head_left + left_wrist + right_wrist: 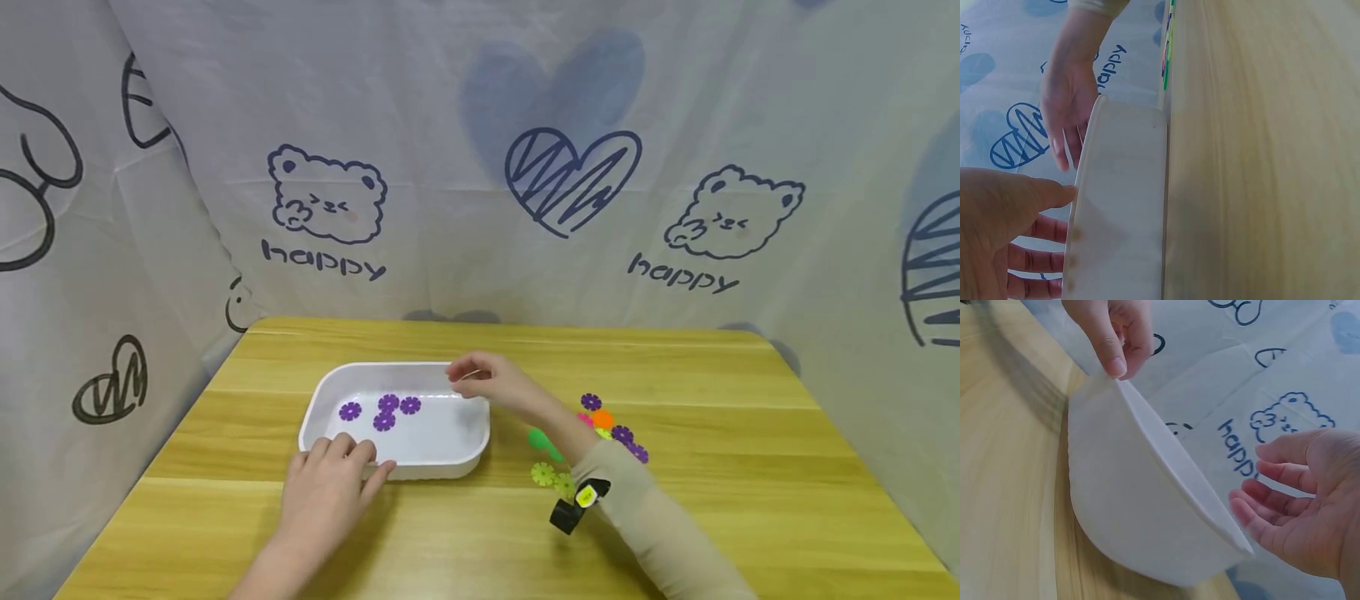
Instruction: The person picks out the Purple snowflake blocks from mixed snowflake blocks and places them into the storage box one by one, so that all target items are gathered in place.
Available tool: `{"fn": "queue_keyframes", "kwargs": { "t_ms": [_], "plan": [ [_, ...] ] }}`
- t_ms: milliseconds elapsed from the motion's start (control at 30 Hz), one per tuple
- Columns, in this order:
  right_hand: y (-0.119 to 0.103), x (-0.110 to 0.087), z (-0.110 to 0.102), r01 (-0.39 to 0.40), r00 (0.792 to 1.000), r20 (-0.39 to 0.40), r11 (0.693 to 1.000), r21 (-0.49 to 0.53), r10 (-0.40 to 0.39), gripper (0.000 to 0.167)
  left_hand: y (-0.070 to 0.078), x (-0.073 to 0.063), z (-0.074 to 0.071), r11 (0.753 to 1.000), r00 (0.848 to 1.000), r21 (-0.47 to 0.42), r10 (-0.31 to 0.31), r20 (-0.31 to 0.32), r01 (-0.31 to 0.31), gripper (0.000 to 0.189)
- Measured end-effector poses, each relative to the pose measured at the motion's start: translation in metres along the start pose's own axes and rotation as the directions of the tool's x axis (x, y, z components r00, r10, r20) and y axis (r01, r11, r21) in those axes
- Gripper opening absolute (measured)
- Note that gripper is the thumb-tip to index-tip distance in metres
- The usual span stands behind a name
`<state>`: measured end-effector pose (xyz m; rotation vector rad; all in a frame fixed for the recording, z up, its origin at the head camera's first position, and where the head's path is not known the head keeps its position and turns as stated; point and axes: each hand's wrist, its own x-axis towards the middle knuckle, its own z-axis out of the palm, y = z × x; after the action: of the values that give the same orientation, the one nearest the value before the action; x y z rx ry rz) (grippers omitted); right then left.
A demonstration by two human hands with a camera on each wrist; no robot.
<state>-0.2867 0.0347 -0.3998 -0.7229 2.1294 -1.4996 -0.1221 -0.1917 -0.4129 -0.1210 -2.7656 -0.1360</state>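
A white plastic tray (pixel 450 450) stands on the table, with several purple snowflake building discs (pixel 350 412) lying on its floor toward the left. My left hand (pixel 328 483) grips the tray's near rim at the left, thumb on the outer side and fingers over the edge. Above the tray's right end hovers my right hand (pixel 491 383), fingers loosely bent and apart. In the right wrist view, nothing shows between the right hand's fingers (pixel 1272 503). The left wrist view shows the tray's outer wall (pixel 1122 187) beside the left thumb.
Loose discs lie to the right of the tray, partly hidden by the right forearm: green (pixel 542 442), yellow-green (pixel 543 474), orange (pixel 602 419), pink and purple (pixel 622 434). A black wrist camera (pixel 567 515) sits on the right wrist. A printed cloth (pixel 450 208) hangs behind the wooden table (pixel 750 467).
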Motion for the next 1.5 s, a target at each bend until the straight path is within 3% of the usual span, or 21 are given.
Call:
{"fn": "queue_keyframes", "kwargs": {
  "t_ms": [300,733,900,1033,1233,1500],
  "plan": [
    [0.010,-0.035,-0.031,0.004,0.997,-0.073,1.000,0.018,-0.003,0.037,-0.002,-0.001,0.002,1.000,0.999,0.000,0.020,-0.047,-0.020,0.027],
    [0.061,-0.088,-0.069,-0.056,0.976,-0.211,0.997,-0.046,0.045,0.038,-0.001,-0.002,0.004,1.000,0.999,0.000,0.017,-0.029,-0.017,0.027],
    [0.075,-0.109,-0.078,-0.042,0.975,-0.221,0.987,-0.155,0.007,0.037,-0.001,-0.002,0.004,1.000,0.999,0.000,0.020,-0.035,-0.020,0.027],
    [0.085,-0.117,-0.084,-0.007,0.976,-0.212,0.960,-0.279,-0.054,0.033,-0.001,-0.002,0.004,1.000,0.999,-0.003,0.015,-0.028,-0.015,0.027],
    [0.097,-0.120,-0.087,-0.117,0.983,-0.175,0.925,-0.361,0.056,0.029,-0.002,-0.002,0.004,1.000,1.000,0.000,0.015,-0.027,-0.015,0.027],
    [0.106,-0.119,-0.086,-0.050,0.993,-0.120,0.908,-0.415,0.000,0.030,-0.002,-0.003,0.004,1.000,0.999,-0.003,0.018,-0.034,-0.019,0.027]
  ]
}}
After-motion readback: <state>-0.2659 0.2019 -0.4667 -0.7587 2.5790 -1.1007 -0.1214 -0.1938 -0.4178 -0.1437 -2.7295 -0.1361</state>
